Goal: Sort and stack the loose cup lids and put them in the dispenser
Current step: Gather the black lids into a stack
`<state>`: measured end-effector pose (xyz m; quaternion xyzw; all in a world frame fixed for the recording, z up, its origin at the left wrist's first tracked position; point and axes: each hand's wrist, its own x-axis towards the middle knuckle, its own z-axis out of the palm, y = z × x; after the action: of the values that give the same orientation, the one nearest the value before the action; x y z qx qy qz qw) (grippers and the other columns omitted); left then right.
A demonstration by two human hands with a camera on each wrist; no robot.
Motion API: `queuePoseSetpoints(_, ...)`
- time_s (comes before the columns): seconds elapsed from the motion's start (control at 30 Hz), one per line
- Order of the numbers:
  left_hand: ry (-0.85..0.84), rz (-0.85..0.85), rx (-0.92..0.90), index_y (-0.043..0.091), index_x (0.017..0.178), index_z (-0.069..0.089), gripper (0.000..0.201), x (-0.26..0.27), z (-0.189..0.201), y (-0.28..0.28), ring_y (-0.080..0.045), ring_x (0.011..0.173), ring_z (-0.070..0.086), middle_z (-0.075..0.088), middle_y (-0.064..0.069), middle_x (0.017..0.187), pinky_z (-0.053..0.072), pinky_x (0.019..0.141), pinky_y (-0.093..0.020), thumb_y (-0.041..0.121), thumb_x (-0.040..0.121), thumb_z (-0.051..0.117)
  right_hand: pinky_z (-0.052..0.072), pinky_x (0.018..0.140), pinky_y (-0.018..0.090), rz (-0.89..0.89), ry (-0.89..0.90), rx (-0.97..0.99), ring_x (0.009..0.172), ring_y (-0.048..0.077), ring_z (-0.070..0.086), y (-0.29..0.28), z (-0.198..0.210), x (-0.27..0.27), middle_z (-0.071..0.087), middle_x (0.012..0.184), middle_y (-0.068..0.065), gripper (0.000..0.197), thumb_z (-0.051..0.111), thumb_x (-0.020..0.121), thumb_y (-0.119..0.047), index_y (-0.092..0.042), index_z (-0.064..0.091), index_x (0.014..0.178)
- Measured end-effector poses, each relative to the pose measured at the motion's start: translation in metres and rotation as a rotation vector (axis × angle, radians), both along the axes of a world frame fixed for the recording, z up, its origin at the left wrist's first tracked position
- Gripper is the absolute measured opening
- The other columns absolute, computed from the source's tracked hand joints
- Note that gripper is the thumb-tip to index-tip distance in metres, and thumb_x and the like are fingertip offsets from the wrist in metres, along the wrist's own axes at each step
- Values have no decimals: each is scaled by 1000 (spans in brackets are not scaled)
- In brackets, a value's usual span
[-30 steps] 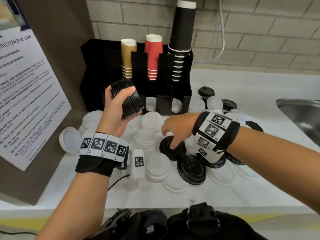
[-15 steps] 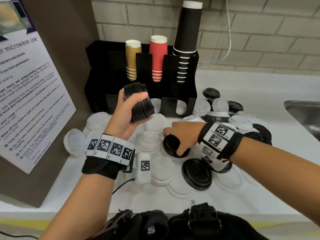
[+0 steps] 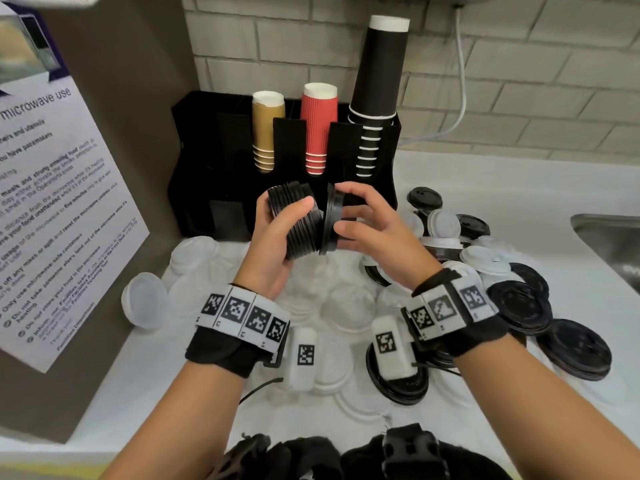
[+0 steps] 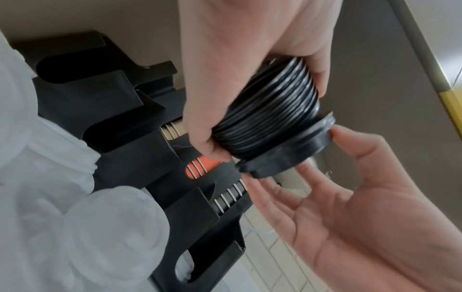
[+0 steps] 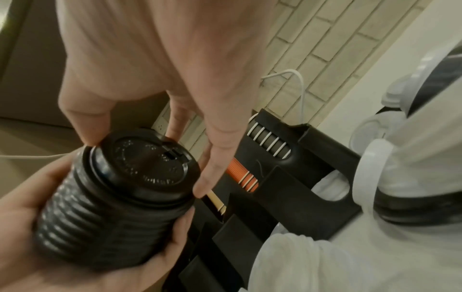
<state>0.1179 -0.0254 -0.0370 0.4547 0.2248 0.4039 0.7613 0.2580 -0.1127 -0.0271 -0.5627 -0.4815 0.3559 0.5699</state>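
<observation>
One lid [image 3: 330, 219], one stack [image 3: 298, 221]

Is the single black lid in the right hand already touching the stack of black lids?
Touching. In the left wrist view the single black lid sits against the end of the stack of black lids, no gap visible.

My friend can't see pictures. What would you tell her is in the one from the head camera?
A person's left hand holds a stack of black plastic cup lids while the right hand pinches one more black lid against its end. Behind stands a black cup dispenser; loose white and black lids cover the white counter.
</observation>
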Motion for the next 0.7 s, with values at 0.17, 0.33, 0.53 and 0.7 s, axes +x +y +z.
queuePoseSetpoints(0.17,28,-68,36,23,130,48,57,4,-4,1,-22,102,67,61,-12,124,56,72,-39,29,77,68,53,93,48,8,27,27,110,22,63,3,-3,-1,65,114,9,52,69,79,-28,-37,55,128)
queuePoseSetpoints(0.33,46,-203,12,31,128,52,57,4,-4,5,-20,101,68,65,-4,117,56,71,-39,30,74,71,54,92,46,80,-19,-6,110,24,63,0,5,11,62,119,14,54,63,81,-16,-30,53,132)
queuePoseSetpoints(0.53,25,-192,-8,29,133,49,58,10,-4,1,-21,104,67,63,-7,121,56,72,-37,30,78,68,56,88,42,93,-31,-6,107,23,64,-1,8,18,62,118,11,54,67,80,-14,-32,56,130)
queuePoseSetpoints(0.7,19,-170,29,28,136,45,61,14,-4,-4,-24,105,66,60,-12,127,56,71,-37,31,80,68,56,86,40,58,-15,38,105,24,63,-3,3,17,62,112,6,55,70,78,-14,-34,56,127)
